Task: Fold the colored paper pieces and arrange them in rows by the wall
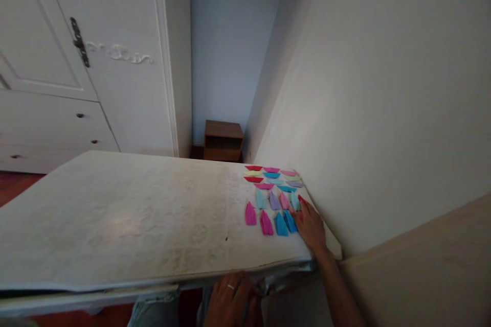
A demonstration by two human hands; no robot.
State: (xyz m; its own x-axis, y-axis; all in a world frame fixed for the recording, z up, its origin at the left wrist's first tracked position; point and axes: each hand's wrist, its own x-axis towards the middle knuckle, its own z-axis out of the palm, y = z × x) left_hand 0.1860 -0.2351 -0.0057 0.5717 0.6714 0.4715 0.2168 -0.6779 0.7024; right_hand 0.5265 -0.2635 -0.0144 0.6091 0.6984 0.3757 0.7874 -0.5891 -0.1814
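My right hand [310, 226] reaches over the right end of the white table [153, 214]. Its thumb and forefinger are around a red folded paper boat [300, 213], which is mostly covered by the hand. Beside it lie a light blue boat [295, 201] and a blue boat [290, 220]. Several other paper boats, such as a magenta one [266, 223] and a purple one [274, 200], lie in rows leading away from me. My left hand [228, 299], with a ring on one finger, is at the table's front edge. Its fingers are curled; whatever they hold is hidden.
A pale wall [364, 102] runs close along the table's right side. Beyond the far edge stand a white wardrobe [134, 97] and a small brown open cabinet [223, 127]. Crumpled clear plastic [284, 272] hangs at the front edge near my left hand.
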